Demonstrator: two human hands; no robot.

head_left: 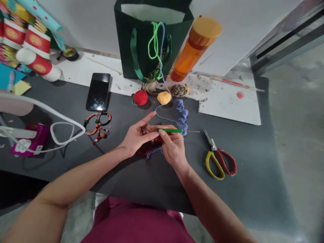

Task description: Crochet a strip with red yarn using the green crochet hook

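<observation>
My right hand (174, 148) grips a green-handled crochet hook (172, 130), which lies nearly level with one metal end pointing right. Facing it, my left hand (135, 135) pinches at the hook's left end, with its forefinger stretched out. Red yarn work (152, 145) shows partly between and under the hands; the fingers hide most of it. A blue-purple crocheted strip (153, 152) hangs just below. Beyond my right hand lies a curled blue-purple crocheted spiral (182, 113). Behind the hands sit a red yarn ball (140, 97) and a yellow yarn ball (164, 98).
Scissors (215, 153) lie right of my hands. At left are a beaded bracelet (97, 125), a phone (98, 91), a white cable (68, 118) and a purple packet (30, 140). A dark green bag (124, 44) and an orange bottle (187, 57) stand behind.
</observation>
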